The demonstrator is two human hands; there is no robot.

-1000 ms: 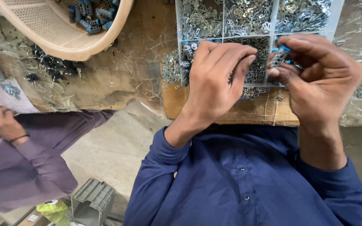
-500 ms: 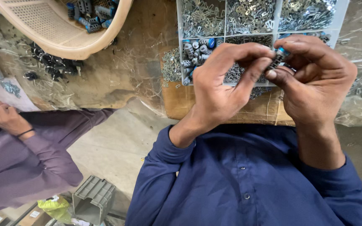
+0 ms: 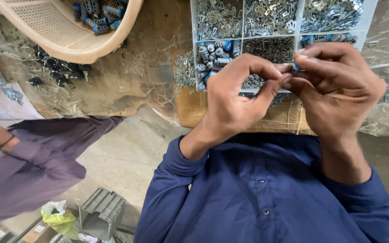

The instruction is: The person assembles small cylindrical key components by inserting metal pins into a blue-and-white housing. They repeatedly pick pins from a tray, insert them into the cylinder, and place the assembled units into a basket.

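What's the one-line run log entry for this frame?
left hand: pinching small blue part | right hand: pinching same part | below: grey compartment tray of metal pieces | co-worker's purple sleeve at side

Left hand (image 3: 235, 101) lifted off tray (image 3: 193, 49), fingertips now meeting right hand (image 3: 338, 85).

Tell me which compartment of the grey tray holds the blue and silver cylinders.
The lower-left compartment of the grey tray, just left of the left hand; the other visible compartments hold only small silver metal pieces.

small blue part (image 3: 296, 67), pinched between fingers (image 3: 279, 83)
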